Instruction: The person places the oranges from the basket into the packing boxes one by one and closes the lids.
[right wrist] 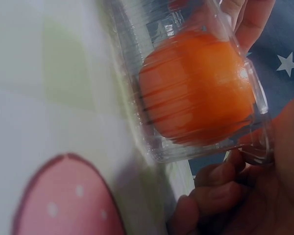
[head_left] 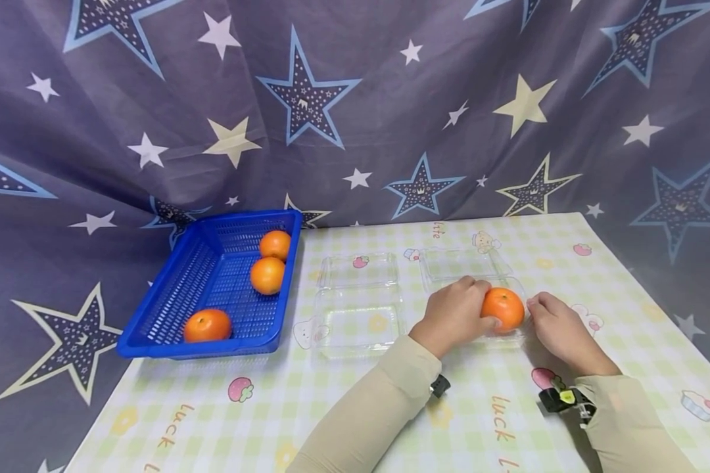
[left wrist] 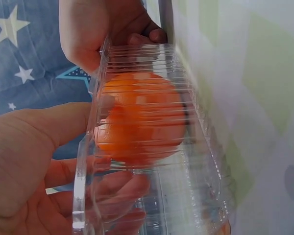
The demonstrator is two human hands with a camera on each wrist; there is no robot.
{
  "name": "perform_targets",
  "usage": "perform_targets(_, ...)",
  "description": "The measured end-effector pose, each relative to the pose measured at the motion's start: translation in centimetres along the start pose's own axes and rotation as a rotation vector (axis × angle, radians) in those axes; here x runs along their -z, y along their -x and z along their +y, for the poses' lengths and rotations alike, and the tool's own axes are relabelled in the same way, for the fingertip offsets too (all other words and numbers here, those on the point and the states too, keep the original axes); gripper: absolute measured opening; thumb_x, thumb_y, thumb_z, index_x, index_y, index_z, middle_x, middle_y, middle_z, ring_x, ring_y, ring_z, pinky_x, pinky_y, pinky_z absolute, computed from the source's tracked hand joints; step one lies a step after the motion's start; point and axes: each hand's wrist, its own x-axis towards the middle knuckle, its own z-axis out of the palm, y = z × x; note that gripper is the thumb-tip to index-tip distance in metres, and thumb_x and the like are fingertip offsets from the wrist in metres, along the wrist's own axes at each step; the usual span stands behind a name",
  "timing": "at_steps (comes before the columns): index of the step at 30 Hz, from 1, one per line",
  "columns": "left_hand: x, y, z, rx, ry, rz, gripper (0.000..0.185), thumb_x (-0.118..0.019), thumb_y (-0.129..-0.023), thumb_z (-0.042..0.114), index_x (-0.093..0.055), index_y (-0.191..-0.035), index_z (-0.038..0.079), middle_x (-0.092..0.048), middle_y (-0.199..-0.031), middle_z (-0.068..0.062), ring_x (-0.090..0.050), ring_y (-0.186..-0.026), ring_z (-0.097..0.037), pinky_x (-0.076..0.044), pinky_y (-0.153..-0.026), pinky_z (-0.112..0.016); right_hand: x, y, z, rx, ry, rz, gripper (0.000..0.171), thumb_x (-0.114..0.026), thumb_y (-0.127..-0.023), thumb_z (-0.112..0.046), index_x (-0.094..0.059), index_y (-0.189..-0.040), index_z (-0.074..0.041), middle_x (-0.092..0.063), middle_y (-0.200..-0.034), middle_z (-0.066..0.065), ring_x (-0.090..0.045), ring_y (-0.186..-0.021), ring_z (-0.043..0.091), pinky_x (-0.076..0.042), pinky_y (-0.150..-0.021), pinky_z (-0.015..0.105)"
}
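An orange [head_left: 503, 309] sits in the base of an open clear plastic clamshell box [head_left: 461, 264] on the checked tablecloth. My left hand [head_left: 455, 314] grips the orange from its left side, thumb low and fingers over the top. Seen from the left wrist, the orange [left wrist: 142, 117] shows through the ribbed box wall [left wrist: 196, 196], with my left hand [left wrist: 24, 161] beside it. My right hand [head_left: 559, 328] holds the box's right rim with curled fingers. In the right wrist view the orange [right wrist: 196, 88] fills the box [right wrist: 132, 44], and my right fingers [right wrist: 210, 196] curl under the rim.
A blue slatted basket [head_left: 171, 309] stands at the left with three oranges [head_left: 267, 275] inside. A second open clear box [head_left: 357, 309] lies between the basket and my hands. A star-patterned curtain [head_left: 355, 98] hangs behind the table and over its left edge.
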Motion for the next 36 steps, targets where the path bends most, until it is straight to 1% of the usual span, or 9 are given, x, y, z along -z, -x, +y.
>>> perform_targets(5, 0.6, 0.2, 0.0, 0.008, -0.001, -0.011, 0.053, -0.077, -0.087, 0.057, -0.065, -0.129, 0.027, -0.064, -0.109, 0.008, -0.061, -0.086, -0.008, -0.051, -0.073, -0.025, 0.1, 0.0, 0.1, 0.002, -0.002, 0.001, 0.041, -0.03, -0.111, -0.03, -0.058, -0.111, 0.0, -0.054, -0.088, 0.012, -0.052, -0.084, 0.028, -0.039, -0.07, 0.035)
perform_targets(9, 1.1, 0.3, -0.2, 0.014, -0.01, -0.014, 0.059, -0.075, -0.088, 0.058, -0.063, -0.136, 0.028, -0.065, -0.117, 0.007, -0.065, -0.094, -0.011, -0.054, -0.078, -0.027, 0.2, 0.0, 0.1, -0.01, -0.001, -0.013, 0.042, -0.029, -0.111, -0.031, -0.057, -0.112, 0.0, -0.054, -0.089, 0.012, -0.052, -0.084, 0.028, -0.039, -0.069, 0.036)
perform_targets(13, 1.5, 0.7, -0.9, 0.024, -0.023, -0.027, 0.062, -0.074, -0.089, 0.058, -0.061, -0.14, 0.026, -0.066, -0.125, 0.005, -0.068, -0.104, -0.014, -0.057, -0.083, -0.029, 0.2, 0.1, 0.1, -0.018, 0.0, -0.017, 0.041, -0.029, -0.111, -0.03, -0.057, -0.111, 0.0, -0.053, -0.087, 0.012, -0.052, -0.083, 0.028, -0.039, -0.069, 0.036)
perform_targets(16, 2.2, 1.1, -1.6, 0.026, -0.045, -0.023, 0.063, -0.074, -0.09, 0.057, -0.061, -0.141, 0.024, -0.066, -0.129, 0.003, -0.069, -0.107, -0.016, -0.058, -0.083, -0.031, 0.0, 0.1, 0.0, -0.021, -0.004, -0.022, 0.041, -0.029, -0.111, -0.03, -0.056, -0.111, 0.0, -0.053, -0.088, 0.012, -0.052, -0.084, 0.028, -0.039, -0.069, 0.035)
perform_targets(21, 3.7, 1.5, -3.0, -0.001, -0.093, 0.0, 0.061, -0.075, -0.09, 0.055, -0.062, -0.14, 0.021, -0.066, -0.127, 0.0, -0.068, -0.105, -0.016, -0.06, -0.08, -0.032, -0.1, 0.1, -0.1, -0.024, -0.006, -0.026, 0.042, -0.028, -0.111, -0.031, -0.056, -0.112, 0.0, -0.053, -0.088, 0.012, -0.052, -0.084, 0.028, -0.039, -0.069, 0.036)
perform_targets(25, 5.1, 2.0, -4.2, -0.014, -0.136, 0.007, 0.06, -0.074, -0.091, 0.053, -0.062, -0.139, 0.019, -0.065, -0.126, -0.002, -0.068, -0.105, -0.017, -0.06, -0.081, -0.033, -0.2, 0.1, -0.2, -0.023, -0.009, -0.022, 0.042, -0.028, -0.111, -0.031, -0.056, -0.11, 0.0, -0.052, -0.087, 0.012, -0.051, -0.083, 0.028, -0.039, -0.069, 0.036)
perform_targets(31, 7.5, 3.1, -6.2, -0.029, -0.201, 0.017, 0.058, -0.072, -0.093, 0.052, -0.063, -0.138, 0.016, -0.065, -0.126, -0.005, -0.067, -0.104, -0.02, -0.06, -0.081, -0.037, -0.1, 0.2, -0.2, -0.024, -0.003, -0.025, 0.042, -0.027, -0.111, -0.031, -0.056, -0.11, 0.0, -0.052, -0.087, 0.011, -0.051, -0.084, 0.028, -0.039, -0.069, 0.036)
perform_targets(36, 9.1, 3.9, -7.8, -0.02, -0.232, 0.03, 0.059, -0.072, -0.094, 0.052, -0.063, -0.139, 0.015, -0.066, -0.126, -0.006, -0.068, -0.105, -0.022, -0.059, -0.083, -0.038, -0.1, 0.1, -0.1, -0.029, -0.003, -0.033, 0.043, -0.027, -0.112, -0.032, -0.056, -0.11, 0.0, -0.052, -0.087, 0.012, -0.051, -0.083, 0.028, -0.039, -0.068, 0.036)
